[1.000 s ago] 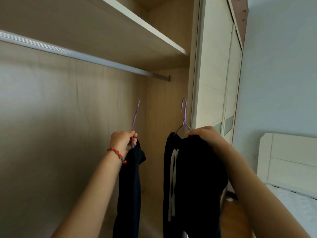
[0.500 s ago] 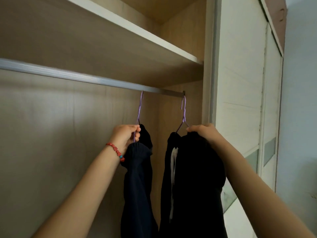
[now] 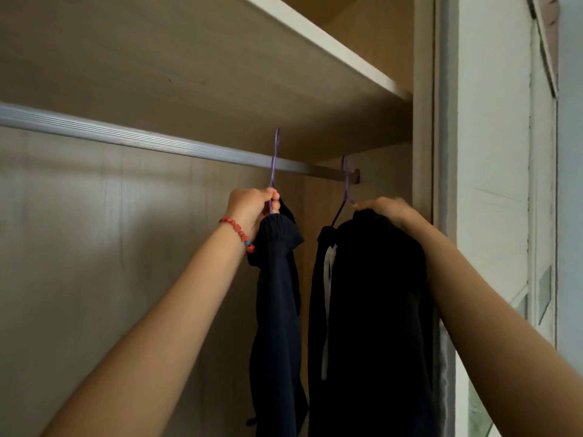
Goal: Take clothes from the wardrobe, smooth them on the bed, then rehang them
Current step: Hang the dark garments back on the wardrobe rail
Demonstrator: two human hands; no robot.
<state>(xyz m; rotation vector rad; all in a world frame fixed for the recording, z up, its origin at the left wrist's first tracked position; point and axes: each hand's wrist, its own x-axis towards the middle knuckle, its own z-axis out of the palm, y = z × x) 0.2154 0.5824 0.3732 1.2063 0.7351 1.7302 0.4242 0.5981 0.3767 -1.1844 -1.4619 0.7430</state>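
Both hangers have risen since the earlier pictures: their purple hooks, which hung well below the rail a second ago, now reach it. No brand, label or writing can be read on anything in view.

The left hand (image 3: 250, 208) is curled tight round the neck of the left purple hanger (image 3: 273, 165), fingers together and clamped on the wire. That hook crosses in front of the metal rail (image 3: 151, 143) with its tip above the rail's top edge; whether it rests on the rail cannot be told. A navy garment (image 3: 277, 298) with a ribbed cuff hangs from this hanger, just below the fist. A red bead bracelet (image 3: 237, 233) sits on the left wrist.

The right hand (image 3: 383, 209) lies over the top of a black garment (image 3: 369, 310), fingers bent down and gripping the cloth at the shoulder of the right purple hanger (image 3: 346, 187). This hook meets the rail near its right end, close to the bracket at the wardrobe's side wall. A pale strip shows down the front of the black garment.

Above the rail runs a wooden shelf (image 3: 220, 74). To the right stands the white sliding door (image 3: 492, 152), its frame edge just beside the right forearm and the black garment. Neither garment touches the other.
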